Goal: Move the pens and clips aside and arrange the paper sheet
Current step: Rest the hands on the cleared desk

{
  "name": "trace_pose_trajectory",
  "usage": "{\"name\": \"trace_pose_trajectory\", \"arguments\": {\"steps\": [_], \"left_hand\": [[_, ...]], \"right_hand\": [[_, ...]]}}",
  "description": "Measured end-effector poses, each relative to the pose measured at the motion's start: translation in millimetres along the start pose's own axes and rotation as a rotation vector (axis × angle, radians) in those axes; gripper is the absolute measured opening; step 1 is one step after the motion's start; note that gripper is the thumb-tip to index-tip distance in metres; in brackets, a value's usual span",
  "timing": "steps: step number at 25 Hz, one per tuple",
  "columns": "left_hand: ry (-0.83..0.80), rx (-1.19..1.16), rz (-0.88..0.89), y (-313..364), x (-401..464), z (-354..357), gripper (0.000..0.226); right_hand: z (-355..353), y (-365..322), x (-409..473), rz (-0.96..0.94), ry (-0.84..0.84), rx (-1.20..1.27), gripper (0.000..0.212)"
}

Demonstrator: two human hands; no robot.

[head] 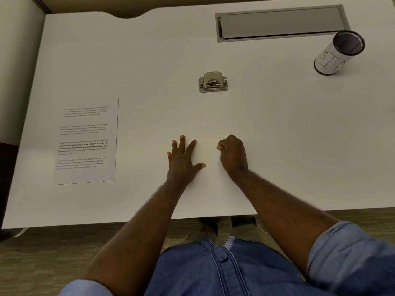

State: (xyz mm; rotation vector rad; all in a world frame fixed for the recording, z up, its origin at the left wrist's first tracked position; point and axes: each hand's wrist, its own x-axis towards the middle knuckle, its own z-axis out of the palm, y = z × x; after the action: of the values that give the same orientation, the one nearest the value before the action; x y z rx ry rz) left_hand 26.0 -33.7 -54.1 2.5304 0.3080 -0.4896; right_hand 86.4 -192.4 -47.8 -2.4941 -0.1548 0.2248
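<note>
Two bare hands rest on the white desk (277, 129), near its front edge and close to the middle. The left hand (183, 161) lies flat, palm down, its fingers (182, 144) spread wide and the thumb stretched out to the right; it holds nothing. The right hand (234, 155) sits just to the right of it, apart from it, curled into a loose fist with the knuckles up and the fingertips tucked under; whether anything is inside the fist cannot be told.

One paper sheet (87, 139) lies flat on the left part of the desk, well apart from both hands, with four blocks of printed text on it. Its long edges run near to far, tilted a little.

One metal hole punch (213, 82) stands farther back, beyond the hands and about in line with the gap between them. One cylindrical mesh cup (339, 53) with a white paper wrap stands at the far right; its inside looks dark. One long grey cable hatch (282, 22) is set into the desk at the far edge, just beside the cup.

Two rolled-up blue sleeves show at the bottom.
</note>
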Motion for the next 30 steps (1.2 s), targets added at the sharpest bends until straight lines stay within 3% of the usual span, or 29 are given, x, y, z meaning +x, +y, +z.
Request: {"name": "trace_pose_trajectory", "arguments": {"steps": [7,11,13,16,19,26,30], "left_hand": [[-0.003,0.014,0.002,-0.9,1.2,1.5,0.084],[0.023,0.024,-0.03,3.3,2.4,1.3,0.076],[0.09,0.01,-0.016,7.3,1.6,1.7,0.063],[0.208,-0.052,0.041,19.9,4.5,3.2,0.036],[0.202,-0.103,0.025,35.6,14.9,6.1,0.02],[0.237,-0.237,-0.084,52.9,35.0,9.7,0.004],[0.225,-0.002,0.025,54.1,41.1,4.4,0.007]], "right_hand": [[-2.5,3.4,11.1,0.044,-0.115,0.034,0.02],[-19.5,15.5,17.0,0.464,-0.049,0.525,0.015],[-32.0,24.6,15.6,0.553,-0.044,0.707,0.02],[-43.1,33.7,10.3,0.551,-0.091,0.753,0.025],[-44.5,37.5,7.7,0.564,-0.152,0.84,0.019],[-46.2,44.2,7.6,0.56,-0.207,0.857,0.018],[-46.9,44.2,7.0,0.555,-0.215,0.883,0.021]]}}
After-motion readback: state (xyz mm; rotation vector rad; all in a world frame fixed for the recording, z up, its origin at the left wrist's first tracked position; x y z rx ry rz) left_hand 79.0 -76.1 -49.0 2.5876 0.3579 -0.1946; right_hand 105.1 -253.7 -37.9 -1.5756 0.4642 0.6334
